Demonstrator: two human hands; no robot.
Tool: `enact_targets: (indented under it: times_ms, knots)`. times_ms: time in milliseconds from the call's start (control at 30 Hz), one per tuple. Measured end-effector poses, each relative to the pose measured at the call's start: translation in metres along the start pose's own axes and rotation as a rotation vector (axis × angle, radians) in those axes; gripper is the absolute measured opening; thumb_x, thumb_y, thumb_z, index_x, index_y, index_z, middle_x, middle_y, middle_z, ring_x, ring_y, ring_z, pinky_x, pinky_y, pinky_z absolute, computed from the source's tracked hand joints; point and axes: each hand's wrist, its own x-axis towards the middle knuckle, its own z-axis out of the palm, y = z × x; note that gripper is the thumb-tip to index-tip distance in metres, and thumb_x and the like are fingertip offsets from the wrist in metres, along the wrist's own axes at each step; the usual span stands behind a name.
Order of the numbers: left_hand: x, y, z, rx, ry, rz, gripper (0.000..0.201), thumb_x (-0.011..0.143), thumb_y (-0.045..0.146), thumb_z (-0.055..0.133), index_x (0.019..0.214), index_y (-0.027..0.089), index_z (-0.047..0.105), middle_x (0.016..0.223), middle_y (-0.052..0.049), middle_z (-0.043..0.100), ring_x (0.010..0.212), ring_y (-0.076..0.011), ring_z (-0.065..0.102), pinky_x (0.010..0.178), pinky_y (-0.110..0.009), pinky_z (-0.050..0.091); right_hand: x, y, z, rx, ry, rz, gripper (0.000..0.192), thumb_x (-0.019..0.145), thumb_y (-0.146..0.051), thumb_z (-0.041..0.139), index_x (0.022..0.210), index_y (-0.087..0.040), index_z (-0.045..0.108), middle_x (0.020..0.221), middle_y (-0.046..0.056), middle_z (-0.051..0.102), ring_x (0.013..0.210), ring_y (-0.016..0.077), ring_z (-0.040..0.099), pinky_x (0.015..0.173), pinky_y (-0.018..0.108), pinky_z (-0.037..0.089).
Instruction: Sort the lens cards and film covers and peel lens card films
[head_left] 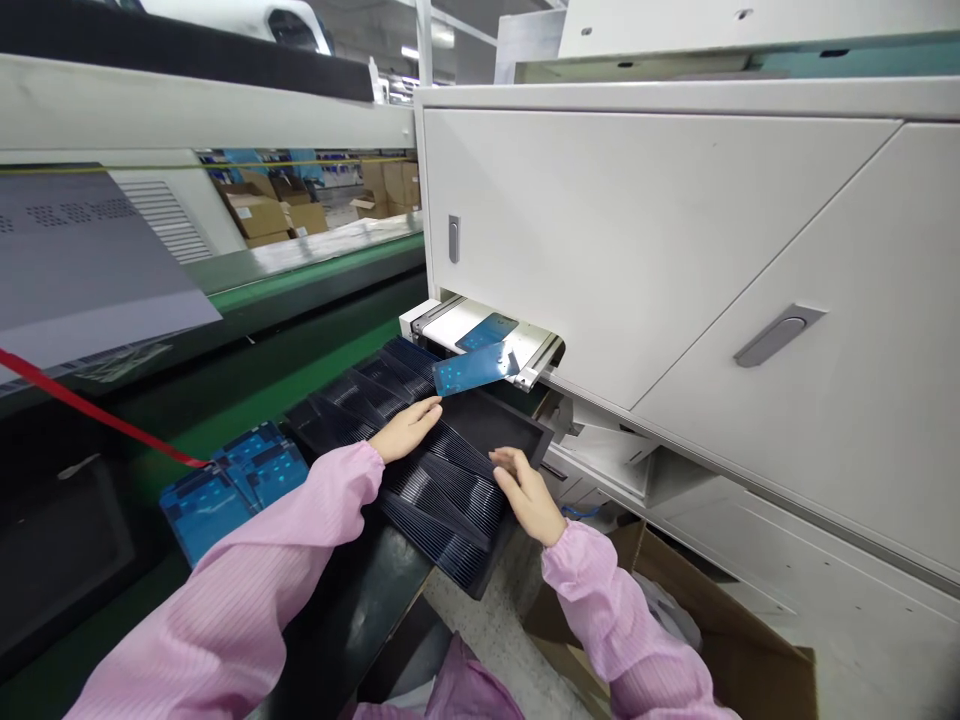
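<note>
My left hand [407, 430] reaches over a black tray [536, 437], its fingers closed at the lower left corner of a thin, glossy blue panel [472, 370]. That panel is tilted, and its far end overlaps the front of a small conveyor belt [529, 345]. A second blue panel [487, 332] lies flat on the belt. Fanned rows of thin dark panels [442, 490] fill much of the tray. My right hand [529, 497] hovers by the tray's right side near these rows, fingers bent and apart, with nothing visible between them.
Blue film-covered panels [236, 485] are piled left of the tray on a green surface, near a red strap [97, 405]. A white machine cabinet [637, 230] stands behind the belt. Below right is an open cardboard box [720, 640].
</note>
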Motion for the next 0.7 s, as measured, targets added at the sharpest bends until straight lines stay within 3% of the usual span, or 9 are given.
enact_targets:
  times_ms: [133,267,433,533,700]
  knots:
    - [0.009,-0.014,-0.001,-0.191,-0.143,-0.105,0.059,0.084,0.061,0.040,0.124,0.020,0.054,0.134,-0.009,0.054,0.127,-0.0247,0.046,0.107,-0.037,0.032,0.010,0.003,0.015,0.118,0.142,0.132,0.038,0.093,-0.049,0.035,0.107,-0.020,0.057,0.105,0.008,0.068,0.100,0.0202,0.063,0.091,0.036,0.048]
    - [0.012,-0.021,0.005,-0.359,-0.138,-0.140,0.067,0.088,0.063,0.025,0.128,0.016,0.049,0.135,-0.011,0.052,0.127,-0.0216,0.045,0.107,-0.034,0.033,0.015,-0.001,0.024,0.089,0.157,0.146,0.045,0.093,-0.050,0.034,0.087,-0.020,0.066,0.093,0.006,0.070,0.091,0.0207,0.065,0.084,0.032,0.048]
    - [0.015,-0.022,0.015,-0.493,-0.152,-0.200,0.069,0.083,0.066,0.034,0.118,0.010,0.057,0.124,-0.016,0.061,0.111,-0.0270,0.058,0.097,-0.038,0.044,0.015,-0.005,0.022,0.030,0.208,0.186,0.045,0.091,-0.050,0.038,0.077,-0.019,0.066,0.079,0.005,0.069,0.077,0.0216,0.064,0.074,0.032,0.048]
    - [0.015,-0.023,0.016,-0.550,-0.122,-0.209,0.071,0.082,0.067,0.037,0.120,0.010,0.055,0.129,-0.017,0.057,0.117,-0.0279,0.054,0.101,-0.039,0.040,0.016,-0.006,0.017,0.027,0.128,0.168,0.038,0.086,-0.051,0.048,0.081,-0.018,0.066,0.077,0.003,0.069,0.075,0.0210,0.064,0.072,0.031,0.049]
    - [0.007,-0.028,0.014,-0.649,-0.058,-0.173,0.080,0.086,0.063,-0.002,0.141,0.016,0.032,0.148,-0.010,0.035,0.137,-0.0210,0.029,0.112,-0.039,0.025,0.020,-0.006,0.007,0.080,-0.007,0.130,0.035,0.082,-0.051,0.056,0.094,-0.021,0.068,0.095,0.004,0.071,0.091,0.0225,0.065,0.083,0.034,0.050]
